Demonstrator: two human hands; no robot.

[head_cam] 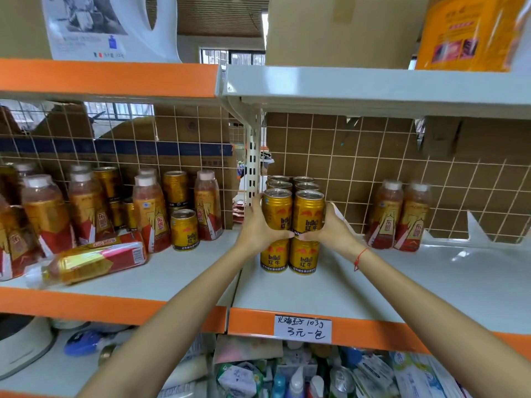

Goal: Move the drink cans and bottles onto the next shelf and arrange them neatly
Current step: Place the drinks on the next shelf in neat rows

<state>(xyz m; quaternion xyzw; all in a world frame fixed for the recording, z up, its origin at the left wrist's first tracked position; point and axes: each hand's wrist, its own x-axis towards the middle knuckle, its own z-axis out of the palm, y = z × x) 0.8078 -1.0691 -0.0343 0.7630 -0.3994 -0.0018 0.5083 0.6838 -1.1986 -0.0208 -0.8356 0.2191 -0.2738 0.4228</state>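
Observation:
On the right shelf gold drink cans stand stacked two high in a block by the upright post. My left hand grips the front upper-left can. My right hand grips the front upper-right can. Both cans rest on two lower cans. More cans stand behind them. Two bottles stand upright further right. The left shelf holds several upright bottles, a lone front can, more cans behind, and one bottle lying on its side.
A wire grid backs both shelves, with cardboard boxes behind it. A white slotted post divides the two shelves. A handwritten price label hangs on the orange edge. Mixed goods fill the shelf below. A carton and an orange pack sit above.

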